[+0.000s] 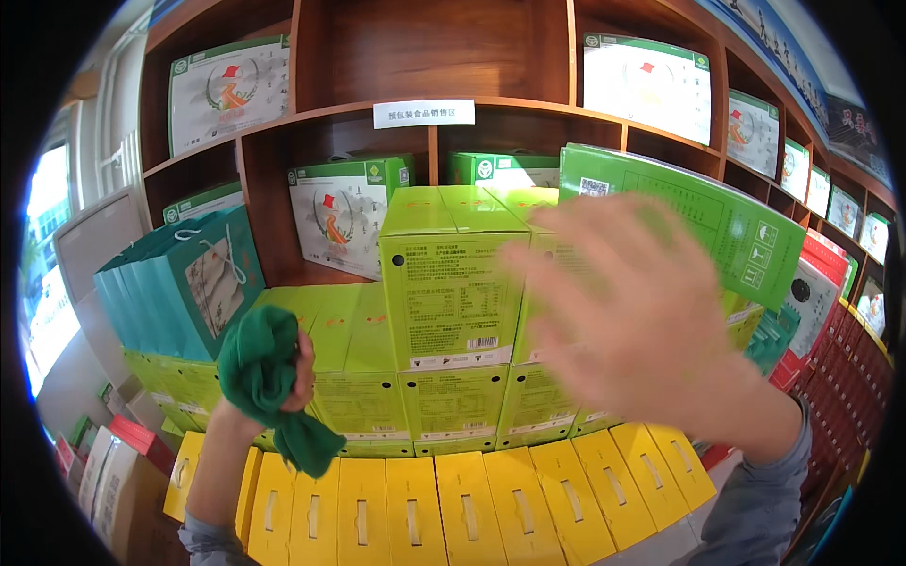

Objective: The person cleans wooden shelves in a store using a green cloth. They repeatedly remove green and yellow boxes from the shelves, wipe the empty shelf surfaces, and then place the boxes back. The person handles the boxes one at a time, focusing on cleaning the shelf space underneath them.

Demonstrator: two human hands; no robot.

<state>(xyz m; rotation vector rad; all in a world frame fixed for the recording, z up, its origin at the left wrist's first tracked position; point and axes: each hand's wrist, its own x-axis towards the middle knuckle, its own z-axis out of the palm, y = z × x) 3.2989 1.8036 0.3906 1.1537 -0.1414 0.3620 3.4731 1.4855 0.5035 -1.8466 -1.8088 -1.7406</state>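
My left hand (303, 376) grips a bunched dark green cloth (260, 364), and its loose end hangs below the wrist. Behind the cloth are stacked lime-green cartons (456, 304) bearing printed text. Blurred and raised, my right hand (623, 311) has its fingers apart and nothing visible in them. It covers part of the taller lime-green cartons and the lower left of a large green box (750, 233), which leans at a tilt on the stack. Whether my right hand touches either cannot be told.
Yellow boxes with strap handles (467, 509) stand in a row in front. Teal paper gift bags (177, 283) sit on the cartons at left. Behind rises a wooden shelf unit (432, 42) holding white-and-green boxes (336, 216) and a paper sign (425, 113).
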